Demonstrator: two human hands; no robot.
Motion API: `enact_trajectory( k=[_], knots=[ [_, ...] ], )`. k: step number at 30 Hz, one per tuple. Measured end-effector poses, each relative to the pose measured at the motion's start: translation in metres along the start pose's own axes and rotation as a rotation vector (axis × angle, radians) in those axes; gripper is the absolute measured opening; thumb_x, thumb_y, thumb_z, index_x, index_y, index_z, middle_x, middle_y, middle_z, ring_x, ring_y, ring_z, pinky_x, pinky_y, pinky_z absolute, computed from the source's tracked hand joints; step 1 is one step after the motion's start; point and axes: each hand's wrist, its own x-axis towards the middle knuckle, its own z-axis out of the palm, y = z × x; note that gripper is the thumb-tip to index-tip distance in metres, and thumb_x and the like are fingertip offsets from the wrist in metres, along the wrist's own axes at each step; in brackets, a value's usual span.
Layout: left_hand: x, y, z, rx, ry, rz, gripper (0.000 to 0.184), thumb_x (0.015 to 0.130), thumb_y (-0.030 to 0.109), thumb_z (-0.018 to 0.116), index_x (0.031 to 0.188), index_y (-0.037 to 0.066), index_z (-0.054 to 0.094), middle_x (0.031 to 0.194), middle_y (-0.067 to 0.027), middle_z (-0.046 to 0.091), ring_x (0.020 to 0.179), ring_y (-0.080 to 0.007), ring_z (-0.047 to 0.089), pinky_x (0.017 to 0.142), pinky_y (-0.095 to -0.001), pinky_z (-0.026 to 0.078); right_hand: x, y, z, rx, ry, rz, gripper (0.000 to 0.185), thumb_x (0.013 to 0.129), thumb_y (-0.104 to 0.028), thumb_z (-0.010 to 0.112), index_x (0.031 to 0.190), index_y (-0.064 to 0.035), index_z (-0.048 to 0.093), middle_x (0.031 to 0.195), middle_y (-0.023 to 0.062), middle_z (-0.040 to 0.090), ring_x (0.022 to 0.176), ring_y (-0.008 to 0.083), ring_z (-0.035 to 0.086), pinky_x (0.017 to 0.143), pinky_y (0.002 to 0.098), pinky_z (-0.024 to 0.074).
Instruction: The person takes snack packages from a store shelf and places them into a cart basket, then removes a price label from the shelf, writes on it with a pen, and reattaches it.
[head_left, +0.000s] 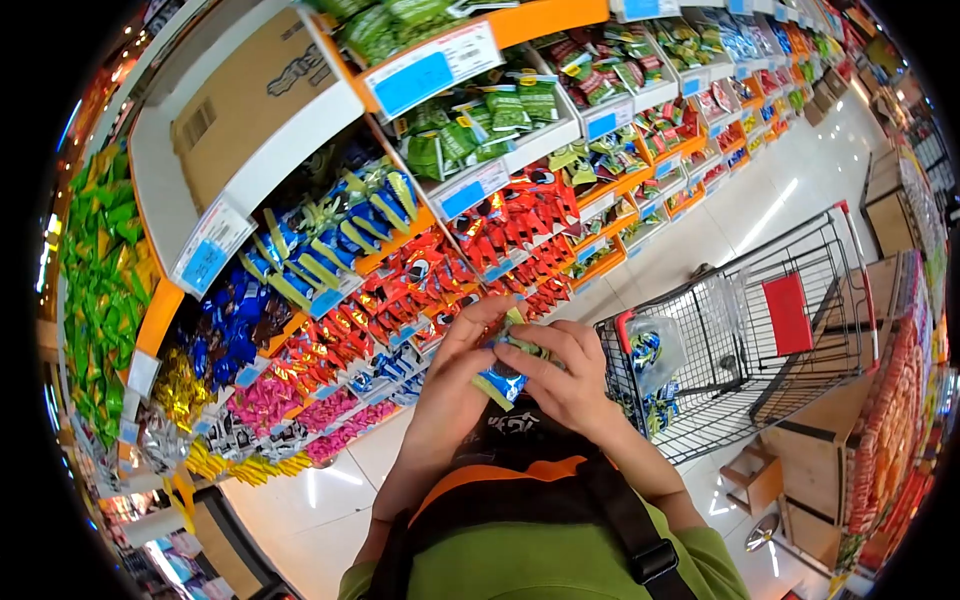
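A small blue snack packet (503, 386) with yellow-green ends is held in front of my chest between both hands. My left hand (452, 375) closes on its left side, fingers bent and pointing up. From the other side, my right hand (568, 378) pinches it with curled fingers, which cover much of the wrapper. Packets of similar blue and yellow-green look (335, 235) lie in rows on the shelf to the left. Just beyond my hands are shelves of red packets (410, 280).
A wire shopping cart (790, 250) stands to my right, with a clear plastic bag (655, 350) of similar packets inside. Tiered shelves with green packets (500, 115) and price labels (435, 70) run along the left and ahead. A small wooden stool (755, 475) stands at lower right.
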Motion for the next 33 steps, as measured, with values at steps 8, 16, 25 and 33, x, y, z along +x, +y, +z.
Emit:
enact_trajectory(
  k=[8, 16, 25, 33],
  knots=[
    [-0.027, 0.008, -0.022, 0.393, 0.146, 0.137, 0.042, 0.089, 0.005, 0.061, 0.129, 0.004, 0.048, 0.125, -0.0092, 0.047, 0.118, -0.0188, 0.05, 0.083, -0.0292, 0.05, 0.013, -0.015, 0.026, 1.291, 0.007, 0.93, 0.038, 0.085, -0.009, 0.068, 0.118, -0.0017, 0.05, 0.104, 0.0075, 0.061, 0.097, 0.0154, 0.06, 0.078, 0.0303, 0.0542],
    [-0.039, 0.022, -0.031, 0.351, 0.272, 0.245, 0.027, 0.087, -0.001, 0.062, 0.113, 0.002, 0.064, 0.114, -0.0074, 0.053, 0.081, -0.0097, 0.057, 0.066, -0.0227, 0.05, 0.024, -0.015, 0.031, 1.148, -0.2, 0.695, 0.07, 0.079, -0.005, 0.074, 0.135, -0.0042, 0.032, 0.118, 0.0096, 0.051, 0.107, 0.017, 0.055, 0.089, 0.0327, 0.0487],
    [-0.043, 0.031, -0.026, 0.348, 0.325, 0.271, 0.027, 0.086, -0.003, 0.06, 0.113, 0.002, 0.064, 0.113, -0.0081, 0.052, 0.087, -0.0109, 0.057, 0.065, -0.0231, 0.052, 0.037, -0.022, 0.029, 1.228, -0.24, 0.696, 0.083, 0.076, 0.003, 0.073, 0.142, -0.0092, 0.024, 0.129, 0.0119, 0.041, 0.114, 0.0201, 0.052, 0.091, 0.0339, 0.0495],
    [-0.038, 0.016, -0.023, 0.286, 0.345, 0.259, 0.023, 0.086, -0.004, 0.06, 0.108, 0.0, 0.057, 0.114, -0.0078, 0.051, 0.098, -0.0141, 0.058, 0.072, -0.0259, 0.055, 0.039, -0.014, 0.032, 1.366, -0.105, 0.823, 0.058, 0.087, 0.001, 0.061, 0.133, -0.0081, 0.026, 0.109, 0.009, 0.057, 0.098, 0.0156, 0.059, 0.077, 0.0264, 0.0515]
  ],
)
